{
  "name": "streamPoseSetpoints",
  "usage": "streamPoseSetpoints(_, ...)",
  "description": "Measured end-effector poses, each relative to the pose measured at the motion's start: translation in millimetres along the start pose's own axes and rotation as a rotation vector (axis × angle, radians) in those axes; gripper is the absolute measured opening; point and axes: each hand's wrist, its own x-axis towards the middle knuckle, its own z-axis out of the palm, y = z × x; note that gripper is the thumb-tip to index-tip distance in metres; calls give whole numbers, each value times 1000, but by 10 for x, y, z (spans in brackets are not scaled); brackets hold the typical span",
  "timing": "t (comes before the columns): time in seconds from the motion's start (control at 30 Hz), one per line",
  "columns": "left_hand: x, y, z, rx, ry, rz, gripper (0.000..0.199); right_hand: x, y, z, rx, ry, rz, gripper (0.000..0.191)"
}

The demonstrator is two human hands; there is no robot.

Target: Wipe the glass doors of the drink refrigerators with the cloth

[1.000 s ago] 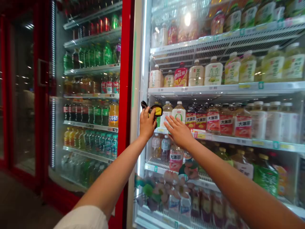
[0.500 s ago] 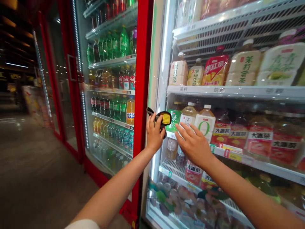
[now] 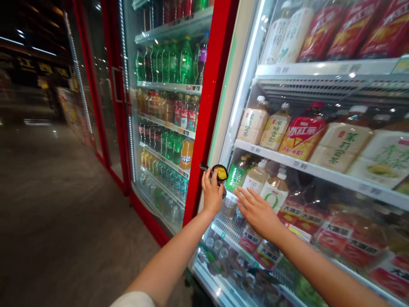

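Near the left edge of the lit drinks cooler, my left hand (image 3: 212, 195) has its fingers bent around a black-rimmed object with a yellow oval, which looks like a pair of sunglasses (image 3: 221, 172). Part of it is hidden by the fingers. My right hand (image 3: 257, 212) is stretched out, palm toward the cooler's glass front, fingers extended and holding nothing. Whether it touches the glass I cannot tell. Beyond its fingertips stand a green-labelled bottle (image 3: 235, 177), a white-labelled tea bottle (image 3: 254, 179) and a bottle with a green ring on its label (image 3: 275, 191).
Shelves of large tea bottles fill the cooler, including a red-labelled one (image 3: 302, 135) on a white-edged shelf (image 3: 300, 165). To the left, a red-framed cooler (image 3: 212, 85) holds soda bottles (image 3: 186, 62). Another door has a metal handle (image 3: 116, 85). Dark floor (image 3: 79, 221) stretches along the left.
The view has tilted and shifted, so the coolers appear slanted and further right. Both hands sit slightly lower in the picture, with the sunglasses still in my left hand and my right hand still outstretched.
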Motion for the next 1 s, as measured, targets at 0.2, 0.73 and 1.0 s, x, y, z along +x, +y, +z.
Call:
streamPoseSetpoints(0.2, 510, 410, -26, -42, 52, -55, 52, 6, 183, -95, 73, -54, -45, 23)
streamPoseSetpoints(0.73, -166, 903, 61, -124, -227, 214, 51, -576, 348, -1015, 191, -207, 310, 44)
streamPoseSetpoints(1.0, -63, 1146, 26, -94, -59, -256, 60, -956, 468, -1255, 246, -258, 274, 43)
